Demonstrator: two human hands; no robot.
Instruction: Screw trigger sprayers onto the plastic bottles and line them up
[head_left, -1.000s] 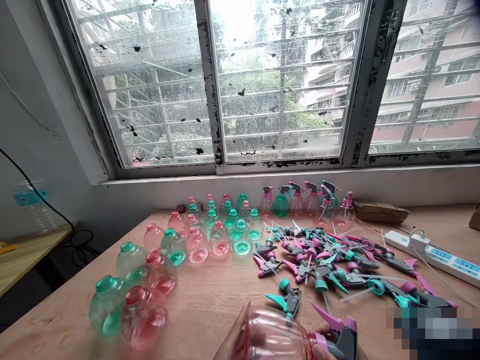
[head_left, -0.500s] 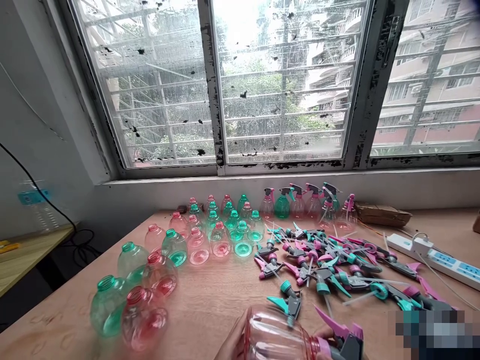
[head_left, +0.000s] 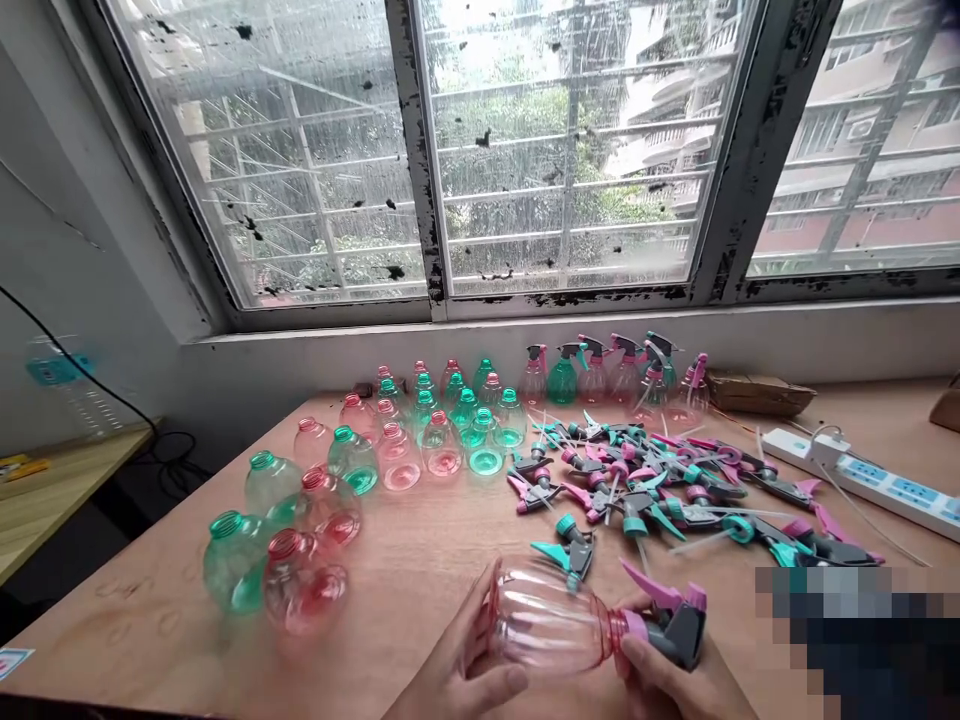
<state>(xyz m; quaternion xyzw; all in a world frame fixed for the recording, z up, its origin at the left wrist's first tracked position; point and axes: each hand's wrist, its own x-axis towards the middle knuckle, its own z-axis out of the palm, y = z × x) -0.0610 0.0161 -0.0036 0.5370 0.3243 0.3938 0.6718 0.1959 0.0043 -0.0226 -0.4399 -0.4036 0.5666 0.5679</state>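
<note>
A clear pink spray bottle (head_left: pixel 551 615) lies sideways between my hands, its neck pointing right. My left hand (head_left: pixel 465 660) is wrapped round the bottle's base end, thumb below. At the neck, the fingers of my right hand (head_left: pixel 671 680) grip the pink collar of a grey and pink spray head (head_left: pixel 671 620), which sits on the bottle mouth. Just beyond the bottle lies a loose grey and teal spray head (head_left: pixel 570 550). Further back spreads a pile of pink, teal and grey spray heads (head_left: pixel 645 475) with thin clear tubes.
Several open pink and green bottles (head_left: pixel 401 460) stand on the left of the wooden table (head_left: pixel 420 580). Bottles with spray heads (head_left: pixel 592 378) line the back wall beside a brown package (head_left: pixel 761 394). A white power strip (head_left: pixel 892 485) with cables lies right. A blurred patch covers the lower right.
The view has tipped downward, so more of both hands and the pink bottle shows. The bottle stays sideways in both hands, with the spray head at its neck.
</note>
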